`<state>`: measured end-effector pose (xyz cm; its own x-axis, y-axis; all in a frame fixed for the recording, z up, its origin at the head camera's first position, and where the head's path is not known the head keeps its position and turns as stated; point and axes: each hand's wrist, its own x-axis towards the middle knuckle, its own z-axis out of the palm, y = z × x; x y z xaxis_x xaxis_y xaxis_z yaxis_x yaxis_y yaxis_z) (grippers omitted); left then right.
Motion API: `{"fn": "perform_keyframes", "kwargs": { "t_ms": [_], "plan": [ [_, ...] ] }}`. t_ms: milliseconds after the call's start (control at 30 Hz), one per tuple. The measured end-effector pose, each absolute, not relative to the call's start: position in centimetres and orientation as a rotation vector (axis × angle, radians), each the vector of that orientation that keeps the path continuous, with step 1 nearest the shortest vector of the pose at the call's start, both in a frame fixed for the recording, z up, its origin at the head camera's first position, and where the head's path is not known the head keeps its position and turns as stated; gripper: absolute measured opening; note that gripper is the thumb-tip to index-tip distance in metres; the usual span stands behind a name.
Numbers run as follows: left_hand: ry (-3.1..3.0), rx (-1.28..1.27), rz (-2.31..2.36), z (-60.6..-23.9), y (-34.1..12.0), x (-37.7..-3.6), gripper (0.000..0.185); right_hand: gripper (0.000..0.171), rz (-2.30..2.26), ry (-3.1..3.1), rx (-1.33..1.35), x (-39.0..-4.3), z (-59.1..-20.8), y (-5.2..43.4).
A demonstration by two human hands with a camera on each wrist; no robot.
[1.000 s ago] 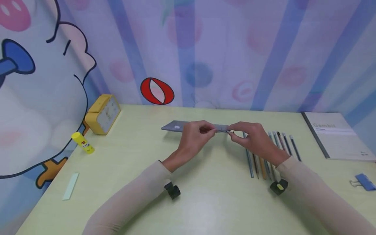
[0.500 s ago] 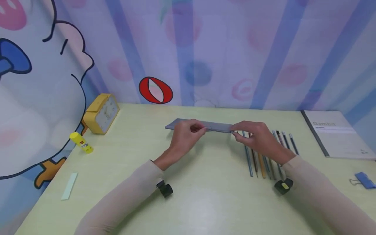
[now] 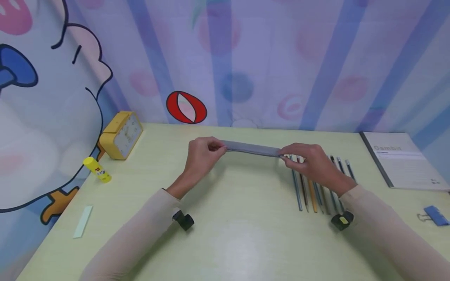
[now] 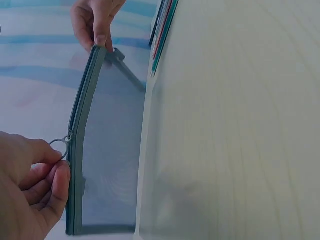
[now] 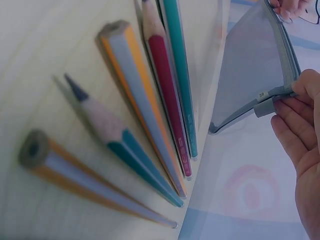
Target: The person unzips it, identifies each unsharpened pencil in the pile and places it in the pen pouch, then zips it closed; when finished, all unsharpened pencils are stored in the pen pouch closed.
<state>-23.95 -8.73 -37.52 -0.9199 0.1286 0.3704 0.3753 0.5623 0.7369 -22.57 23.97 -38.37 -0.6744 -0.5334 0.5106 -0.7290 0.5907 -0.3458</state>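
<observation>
Near the centre of the head view, the person is holding a flat grey zip pouch [image 3: 253, 148] stretched between both hands, just above the pale green desk [image 3: 239, 234]. The left hand [image 3: 201, 156] is pinching the ring of the zip pull [image 4: 61, 146] between thumb and curled fingers at the pouch's left end; in the left wrist view the ring is sitting at the lower left, on the zip edge. The right hand [image 3: 309, 162] is clamping the pouch's other end between thumb and fingers, at the small tab [image 5: 265, 102] that shows at the right of the right wrist view. The two hands are well apart, with the pouch spanning the gap.

Right of centre, partly under the right hand, a row of pencils [image 3: 314, 191] is lying side by side on the desk. At the far left a yellow alarm clock [image 3: 121, 134] is standing, with a yellow glue stick [image 3: 97, 170] just beside it and a pale strip [image 3: 83, 221] lower down. At the right edge a grey notebook [image 3: 404, 162] is lying flat, and a blue binder clip [image 3: 434, 216] is lying below it.
</observation>
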Motion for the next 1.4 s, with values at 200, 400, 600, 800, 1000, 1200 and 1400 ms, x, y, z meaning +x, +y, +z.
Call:
{"fn": "perform_keyframes", "kwargs": {
  "t_ms": [200, 400, 600, 800, 1000, 1200, 1400],
  "plan": [
    [-2.54, -0.313, -1.261, -38.0, -11.0, -24.6, 0.015, 0.03, 0.735, -2.441, 0.987, -22.8, -38.8, 24.9],
    [-2.559, -0.179, -1.242, -37.8, -12.8, -25.3, 0.016, 0.031, 0.707, -2.453, 0.967, -22.8, -38.9, 25.8],
    [-2.606, -0.136, -1.213, -37.6, -13.5, -25.5, 0.017, 0.032, 0.695, -2.478, 0.99, -22.7, -38.8, 26.1],
    [-2.624, -0.121, -1.187, -37.7, -13.9, -25.4, 0.018, 0.03, 0.697, -2.486, 0.983, -22.8, -38.9, 26.1],
    [-2.636, -0.094, -1.198, -37.5, -14.0, -24.9, 0.017, 0.027, 0.714, -2.515, 0.982, -22.6, -38.8, 25.6],
    [-2.707, -0.127, -1.203, -36.8, -13.0, -23.5, 0.012, 0.024, 0.733, -2.487, 0.953, -22.7, -38.7, 25.4],
    [-2.735, -0.401, -1.057, -37.4, -11.2, -22.2, 0.007, 0.024, 0.799, -2.514, 0.933, -22.7, -38.7, 25.0]
  ]
}}
